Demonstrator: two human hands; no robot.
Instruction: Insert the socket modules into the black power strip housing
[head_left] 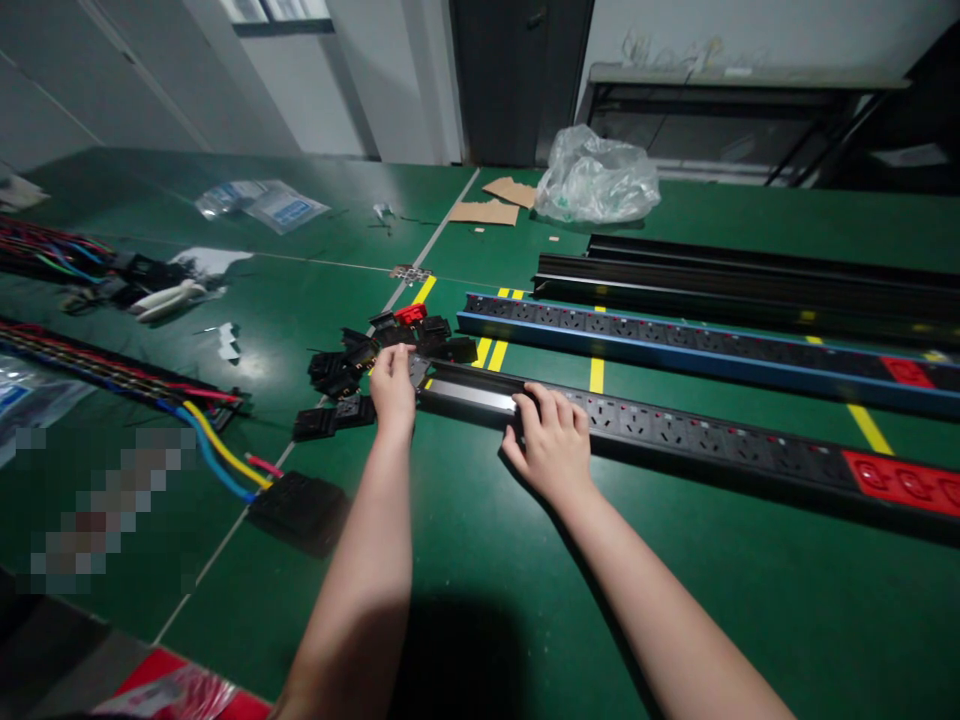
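A long black power strip point(705, 432) lies across the table, its channel filled with socket modules to the right and a bare stretch at its left end. My right hand point(553, 440) is on the strip where the sockets begin, fingers bent over the top and thumb at the near side. At the strip's left end my left hand point(394, 385) pinches a dark socket module point(418, 372), mostly hidden by the fingers. Loose black socket modules point(334, 372) are heaped just left of that hand, with a red module point(411, 314) among them.
Behind lies a blue power strip point(675, 335), then black empty rails point(675, 280). Wired strips point(112, 360) lie at left, one with cables to a black block point(298, 508). A clear plastic bag point(598, 178), cardboard pieces point(484, 212) and small bags point(262, 203) are farther back.
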